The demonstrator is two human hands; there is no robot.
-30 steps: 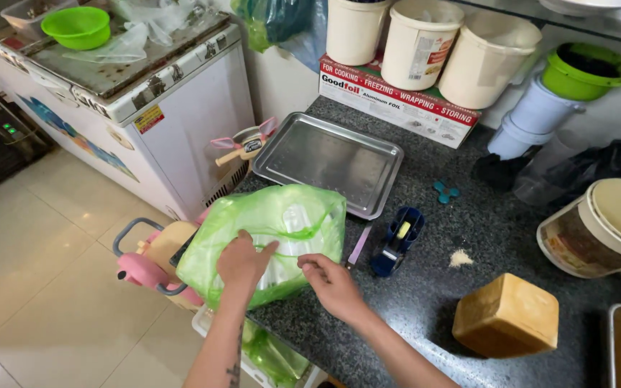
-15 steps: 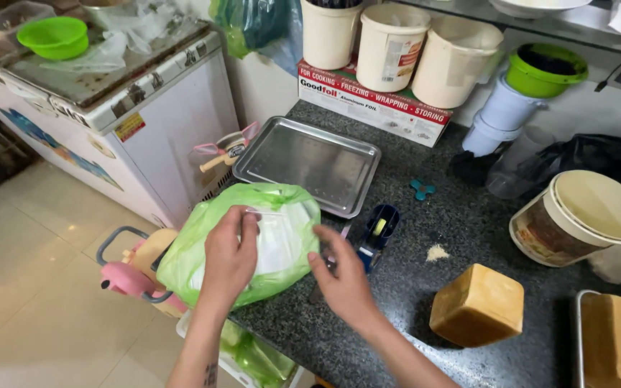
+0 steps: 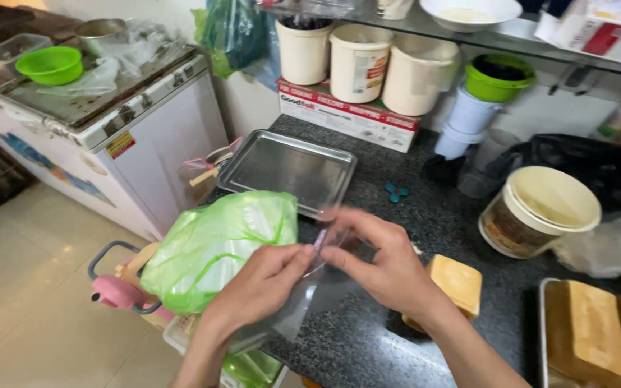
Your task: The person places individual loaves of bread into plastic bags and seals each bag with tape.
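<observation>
You stood at a dark speckled stone counter (image 3: 397, 338) with pale floor tiles (image 3: 30, 287) to its left. Far left sat a white chest appliance (image 3: 145, 136) carrying a green bowl (image 3: 50, 65). An empty metal tray (image 3: 289, 169) lay on the counter's far left part, with three cream tubs (image 3: 359, 61) standing on a long box (image 3: 350, 115) behind it. At right stood an open cream bucket (image 3: 540, 212), and loaves (image 3: 598, 330) filled a pan at the near right, with a single loaf (image 3: 458, 284) just left of them.

Your left hand (image 3: 256, 287) and right hand (image 3: 371, 259) met over the counter's near edge, palms down, fingertips almost touching. Both were pinched closed on the top edge of a clear plastic bag (image 3: 310, 294), which hung between and below them. A green plastic bag (image 3: 217, 244), bulging, lay just left of your left hand at the counter's edge.
</observation>
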